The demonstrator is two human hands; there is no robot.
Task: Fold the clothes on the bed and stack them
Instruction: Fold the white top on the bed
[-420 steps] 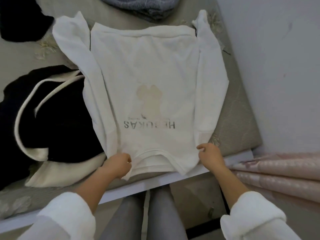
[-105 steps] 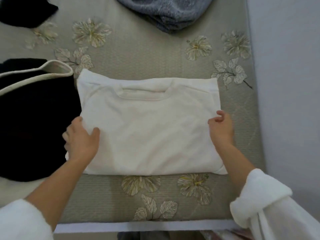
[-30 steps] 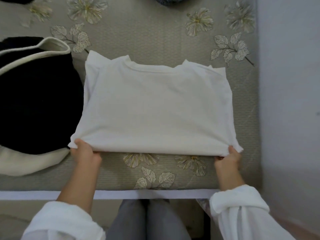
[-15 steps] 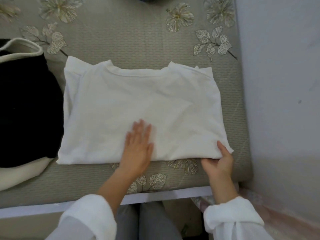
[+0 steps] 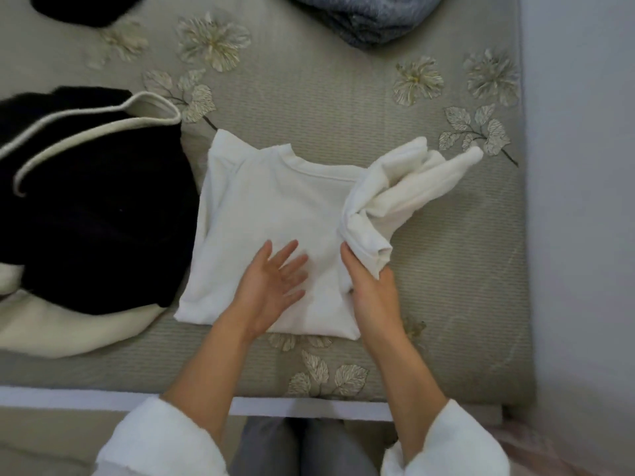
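A white sweatshirt (image 5: 261,214), folded to a rectangle, lies in the middle of the bed (image 5: 446,269). My left hand (image 5: 273,281) rests flat on its near middle with fingers spread. My right hand (image 5: 369,286) grips the sweatshirt's right edge and holds it lifted, so the right part stands up bunched above the bed and leans leftward. A black garment with cream trim (image 5: 89,207) lies at the left, touching the sweatshirt's left edge.
A grey-blue garment (image 5: 364,18) lies at the far edge and a black one (image 5: 82,8) at the far left. A pale wall (image 5: 580,201) borders the bed on the right. The bed's white front rail (image 5: 302,407) is just before my legs.
My right hand has lifted the sweatshirt's right edge off the bed and swung it up toward the left. My left hand stays flat on the near middle of the cloth.
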